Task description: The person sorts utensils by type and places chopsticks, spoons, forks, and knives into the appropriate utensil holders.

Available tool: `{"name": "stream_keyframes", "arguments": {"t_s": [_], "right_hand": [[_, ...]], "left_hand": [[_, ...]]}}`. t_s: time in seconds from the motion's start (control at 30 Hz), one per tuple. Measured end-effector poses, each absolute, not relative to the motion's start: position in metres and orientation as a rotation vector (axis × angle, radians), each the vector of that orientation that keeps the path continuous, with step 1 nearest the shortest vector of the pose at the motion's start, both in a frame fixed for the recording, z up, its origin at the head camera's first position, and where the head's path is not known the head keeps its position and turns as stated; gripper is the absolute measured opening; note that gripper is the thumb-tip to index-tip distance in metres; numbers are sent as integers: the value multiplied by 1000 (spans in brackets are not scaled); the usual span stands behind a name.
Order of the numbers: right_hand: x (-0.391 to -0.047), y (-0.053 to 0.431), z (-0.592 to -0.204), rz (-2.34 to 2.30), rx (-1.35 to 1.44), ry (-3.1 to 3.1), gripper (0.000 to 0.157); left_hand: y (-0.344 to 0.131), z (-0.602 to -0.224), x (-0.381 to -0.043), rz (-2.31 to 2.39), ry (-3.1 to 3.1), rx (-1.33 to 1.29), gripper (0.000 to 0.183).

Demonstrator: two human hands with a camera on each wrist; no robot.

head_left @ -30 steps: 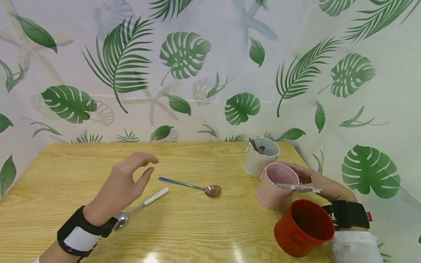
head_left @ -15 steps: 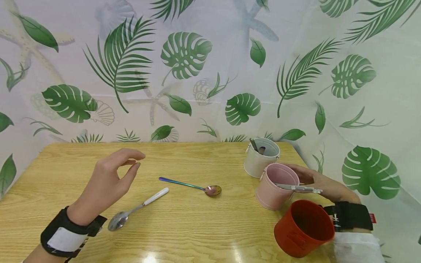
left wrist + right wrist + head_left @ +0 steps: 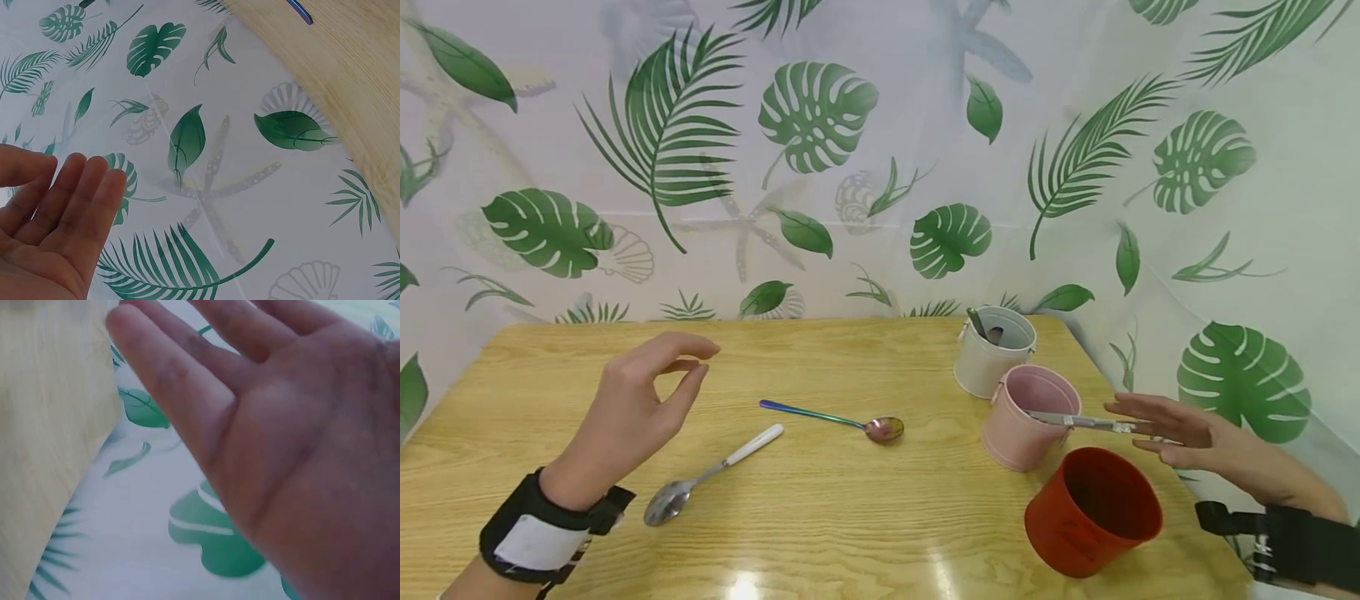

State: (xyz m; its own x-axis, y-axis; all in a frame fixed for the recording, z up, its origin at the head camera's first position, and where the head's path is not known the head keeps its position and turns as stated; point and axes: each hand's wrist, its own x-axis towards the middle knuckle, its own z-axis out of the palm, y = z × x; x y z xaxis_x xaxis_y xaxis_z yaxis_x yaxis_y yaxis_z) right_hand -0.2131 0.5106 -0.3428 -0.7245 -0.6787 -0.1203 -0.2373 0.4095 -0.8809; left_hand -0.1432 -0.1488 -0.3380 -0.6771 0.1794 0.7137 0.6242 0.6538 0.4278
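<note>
My left hand [image 3: 636,408] hovers over the left part of the table with loosely bent fingers and nothing in them. Below it lie a metal spoon with a white handle [image 3: 711,475] and, farther right, a rainbow-coloured spoon [image 3: 835,421]. At the right, my right hand [image 3: 1210,446] is in the air with fingers spread, holding nothing. Its fingertips appear close to the silvery handle of a utensil [image 3: 1078,420] that leans out of the pink bucket [image 3: 1017,429]; whether they touch it I cannot tell. The utensil's other end is hidden inside.
Behind the pink bucket stands a white bucket [image 3: 985,367] with utensils in it. In front, near the right table edge, is a red bucket [image 3: 1075,533] that looks slightly tilted. A leaf-printed cloth [image 3: 850,275] hangs behind and beside the wooden table [image 3: 865,525].
My right hand has come away from behind the pink bucket, moving right and towards me. The left hand has drawn back to the left, uncovering the white-handled spoon. The buckets keep their places.
</note>
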Motion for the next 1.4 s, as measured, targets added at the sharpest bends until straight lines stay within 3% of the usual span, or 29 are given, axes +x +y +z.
{"name": "stream_keyframes", "arguments": {"t_s": [0.53, 1.13, 1.4], "right_hand": [[-188, 500, -364, -1285, -655, 1958, 77], [-183, 491, -372, -1341, -807, 1899, 77], [-181, 488, -371, -1339, -775, 1877, 75]], "left_hand": [[-151, -341, -144, -888, -2263, -636, 36], [-157, -351, -148, -905, -2333, -612, 33], [-151, -364, -151, -927, -2696, -518, 19]]}}
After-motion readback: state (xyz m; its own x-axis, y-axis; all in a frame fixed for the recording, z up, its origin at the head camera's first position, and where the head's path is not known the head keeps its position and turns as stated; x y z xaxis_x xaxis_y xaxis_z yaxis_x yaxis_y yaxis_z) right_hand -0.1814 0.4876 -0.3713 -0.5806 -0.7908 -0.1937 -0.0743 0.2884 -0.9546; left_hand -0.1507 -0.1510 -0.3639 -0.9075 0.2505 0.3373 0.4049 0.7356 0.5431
